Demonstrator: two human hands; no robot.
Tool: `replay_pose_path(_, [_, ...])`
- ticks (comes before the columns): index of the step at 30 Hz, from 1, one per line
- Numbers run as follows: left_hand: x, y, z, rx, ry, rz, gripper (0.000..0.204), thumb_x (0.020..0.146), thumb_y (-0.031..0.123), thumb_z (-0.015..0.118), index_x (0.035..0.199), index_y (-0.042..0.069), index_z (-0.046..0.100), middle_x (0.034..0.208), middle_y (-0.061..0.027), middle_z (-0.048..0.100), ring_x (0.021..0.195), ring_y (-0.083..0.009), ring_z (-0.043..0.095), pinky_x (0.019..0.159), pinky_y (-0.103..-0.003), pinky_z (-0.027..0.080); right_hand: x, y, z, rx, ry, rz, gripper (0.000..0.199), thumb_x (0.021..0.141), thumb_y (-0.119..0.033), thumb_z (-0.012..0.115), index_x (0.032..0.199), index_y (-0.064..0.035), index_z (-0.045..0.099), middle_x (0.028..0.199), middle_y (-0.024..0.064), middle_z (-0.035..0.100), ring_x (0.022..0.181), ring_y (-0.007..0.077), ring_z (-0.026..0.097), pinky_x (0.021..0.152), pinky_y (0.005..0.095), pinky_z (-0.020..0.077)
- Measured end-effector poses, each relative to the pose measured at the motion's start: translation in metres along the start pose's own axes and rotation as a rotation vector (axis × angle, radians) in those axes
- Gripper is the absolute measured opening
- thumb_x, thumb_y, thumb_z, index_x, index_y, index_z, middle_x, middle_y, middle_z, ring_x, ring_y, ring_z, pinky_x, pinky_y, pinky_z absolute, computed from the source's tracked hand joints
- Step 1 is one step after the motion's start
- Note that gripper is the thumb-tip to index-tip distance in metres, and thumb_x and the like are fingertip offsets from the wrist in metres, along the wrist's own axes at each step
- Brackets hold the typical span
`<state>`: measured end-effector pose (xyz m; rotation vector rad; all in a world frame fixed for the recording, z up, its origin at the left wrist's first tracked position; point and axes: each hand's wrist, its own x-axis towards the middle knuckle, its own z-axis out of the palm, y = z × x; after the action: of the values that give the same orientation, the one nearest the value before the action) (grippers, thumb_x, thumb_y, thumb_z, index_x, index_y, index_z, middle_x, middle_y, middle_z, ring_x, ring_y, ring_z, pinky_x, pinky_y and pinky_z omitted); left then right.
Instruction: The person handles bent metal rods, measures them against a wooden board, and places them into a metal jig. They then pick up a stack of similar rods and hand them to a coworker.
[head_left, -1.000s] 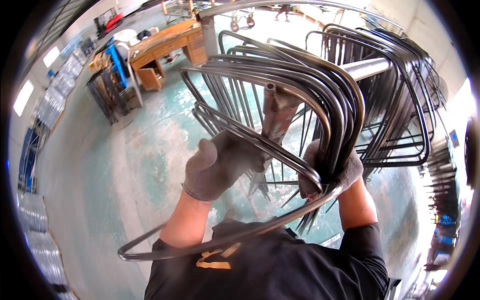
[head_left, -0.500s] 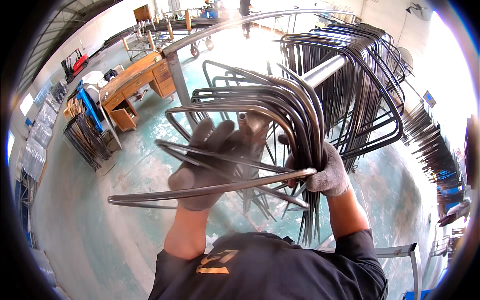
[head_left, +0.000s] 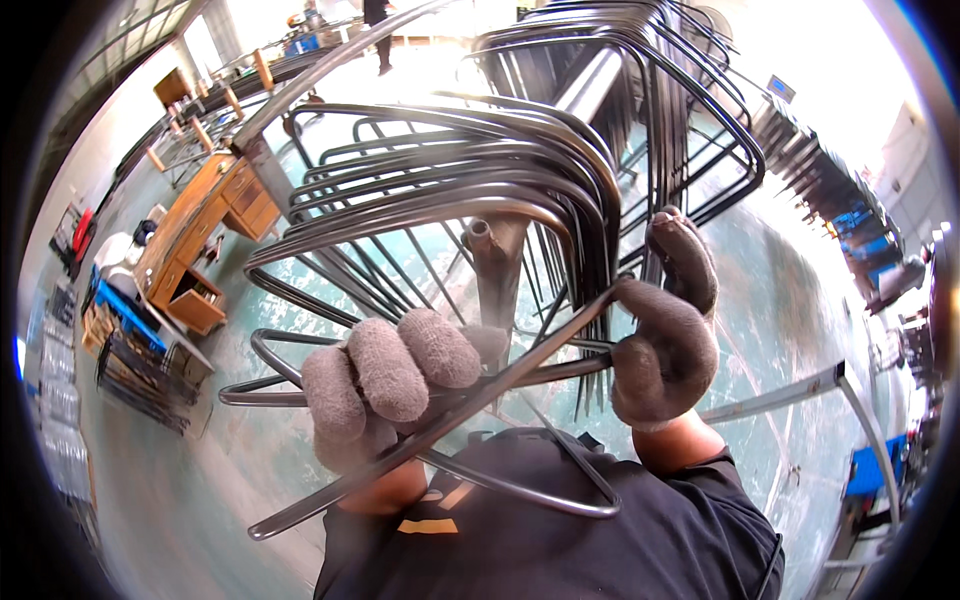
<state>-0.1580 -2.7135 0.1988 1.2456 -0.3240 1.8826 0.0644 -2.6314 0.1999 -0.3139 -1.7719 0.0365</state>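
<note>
Both hands wear grey knit gloves. My left hand [head_left: 390, 380] is closed, its fingers curled round bent dark metal tubes near the front of the pile. My right hand [head_left: 670, 340] is curled too, thumb and forefinger at the upper end of a loose bent metal tube [head_left: 450, 420]. That tube slants down to the left across my front, over my left wrist. Just beyond my hands, a thick bunch of similar bent tubes [head_left: 540, 170] hangs with rounded corners towards the right. A short metal post [head_left: 497, 265] stands among them.
More bent tubes [head_left: 690, 110] hang in a dense row along a round rail [head_left: 590, 85]. A wooden desk [head_left: 190, 230] stands at left, and a pale metal frame [head_left: 780, 393] at right. Another person [head_left: 378, 35] is far back. Further tube stacks [head_left: 820, 175] line the right side.
My view has swung to the right. My left hand has closed over the tubes, and the front tube has tipped, its left end lower. My right hand has moved off the hanging bunch.
</note>
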Motion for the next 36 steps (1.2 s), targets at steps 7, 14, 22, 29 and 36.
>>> replay_pose_path(7, [0.014, 0.008, -0.004, 0.221, -0.171, 0.034, 0.023, 0.116, 0.030, 0.047, 0.097, 0.018, 0.053, 0.095, -0.0008, 0.051, 0.085, -0.0202, 0.057, 0.085, -0.043, 0.052, 0.013, -0.026, 0.009, -0.138, -0.085, -0.021, 0.050, 0.082, -0.040, 0.088, 0.111, -0.0012, 0.077, 0.100, 0.0098, 0.075, 0.103, 0.0306, 0.069, 0.099, 0.0478, 0.0532])
replay_pose_path(14, [0.048, 0.034, -0.008, 0.006, 0.130, -0.023, 0.040, 0.115, 0.043, 0.052, 0.094, 0.009, 0.056, 0.100, -0.0112, 0.059, 0.097, -0.0307, 0.064, 0.108, -0.056, 0.051, 0.018, -0.039, 0.023, 0.384, 0.042, 0.048, 0.105, 0.080, -0.075, 0.079, 0.141, 0.0085, 0.059, 0.129, 0.0260, 0.067, 0.120, 0.0354, 0.067, 0.101, 0.0470, 0.0537])
replay_pose_path(22, [0.075, 0.031, -0.021, -0.208, 0.271, -0.144, 0.036, 0.112, 0.032, 0.061, 0.118, -0.002, 0.070, 0.118, -0.0184, 0.071, 0.106, -0.0281, 0.070, 0.106, -0.051, 0.058, -0.005, -0.063, 0.032, -0.391, 0.137, 0.058, 0.095, 0.078, -0.022, 0.098, 0.153, 0.0071, 0.048, 0.146, 0.0302, 0.060, 0.136, 0.0449, 0.060, 0.118, 0.0565, 0.0451])
replay_pose_path(29, [0.109, 0.058, -0.007, -0.385, 0.316, -0.192, 0.019, 0.106, 0.009, 0.069, 0.113, -0.008, 0.063, 0.109, -0.0156, 0.067, 0.110, -0.0265, 0.067, 0.108, -0.051, 0.058, 0.039, -0.060, 0.023, 0.067, 0.018, 0.256, 0.062, 0.091, -0.003, 0.084, 0.146, 0.0041, 0.056, 0.137, 0.0192, 0.069, 0.128, 0.0295, 0.067, 0.113, 0.0436, 0.0504])
replay_pose_path(36, [0.144, 0.063, 0.002, -0.342, 0.228, -0.267, 0.017, 0.105, 0.009, 0.067, 0.105, -0.008, 0.068, 0.106, -0.0194, 0.069, 0.111, -0.0337, 0.070, 0.115, -0.055, 0.054, 0.041, -0.046, 0.004, 0.251, 0.172, 0.420, 0.052, 0.089, 0.005, 0.083, 0.137, 0.0023, 0.064, 0.112, 0.0105, 0.075, 0.102, 0.0197, 0.073, 0.086, 0.0314, 0.0604])
